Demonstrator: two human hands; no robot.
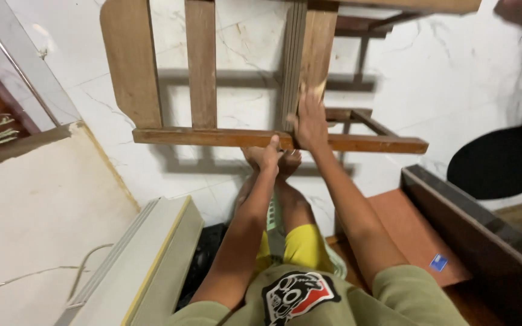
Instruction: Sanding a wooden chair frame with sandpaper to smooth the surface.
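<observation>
A wooden frame [200, 66] of vertical slats and a horizontal rail stands in front of me on a white marble floor. My left hand [268, 152] grips the lower horizontal rail [212, 137] from below near its middle. My right hand [309, 121] lies flat against a vertical slat [316, 42], just above the same rail. Beside that slat stands a stack of thin grey strips [292, 60]. My bare feet [285, 163] rest on the floor behind the rail. I wear yellow shorts and an olive shirt.
A pale grey panel [146, 259] leans at the lower left next to a beige surface [37, 223]. A dark wooden piece with a reddish board [418, 235] lies at the right. A black oval object [502, 162] sits at the far right.
</observation>
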